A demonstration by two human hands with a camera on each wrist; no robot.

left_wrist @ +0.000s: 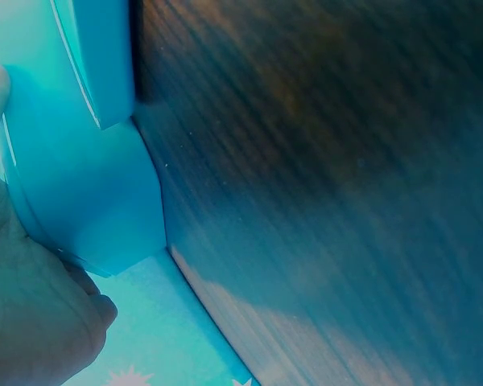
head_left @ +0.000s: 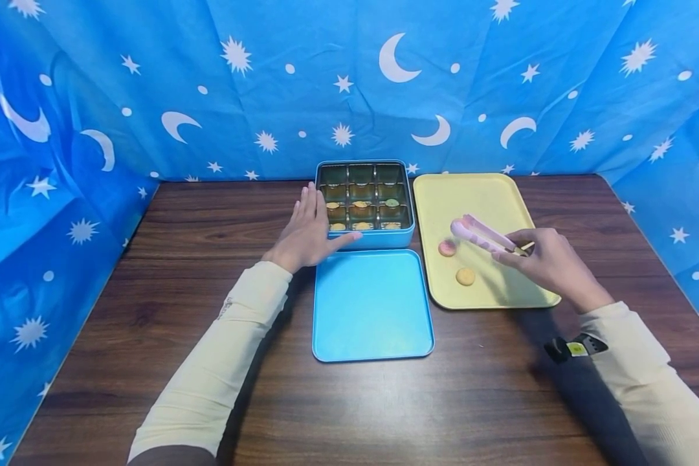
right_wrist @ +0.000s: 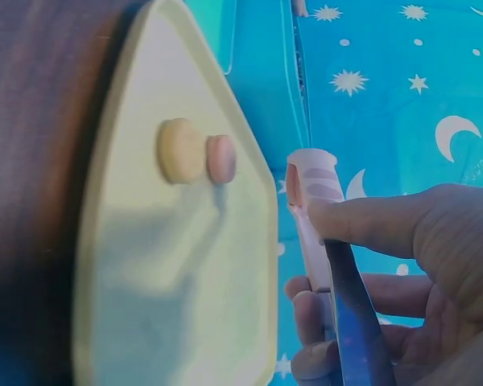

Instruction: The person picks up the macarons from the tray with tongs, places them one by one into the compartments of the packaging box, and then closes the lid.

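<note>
My left hand (head_left: 303, 230) lies along the left side of a blue tin (head_left: 378, 239), fingers straight and thumb stretched over its front rim. Inside the tin is a divided insert; yellow cookies (head_left: 362, 226) and a green cookie (head_left: 392, 202) show in its nearer compartments. Pink tongs (head_left: 477, 234) are held between the thumb and fingers of my right hand (head_left: 550, 259), above a yellow tray (head_left: 483, 194). The tong tips are apart, nothing between them. A pink round cookie (head_left: 446, 248) and a yellow round cookie (head_left: 465, 276) lie on the tray, left of the tongs.
A flat blue lid (head_left: 373, 304) lies on the dark wooden table (head_left: 384, 414), just in front of the tin. The tray stands close at the tin's right. A blue cloth (head_left: 303, 84) with moons and stars hangs behind and at both sides.
</note>
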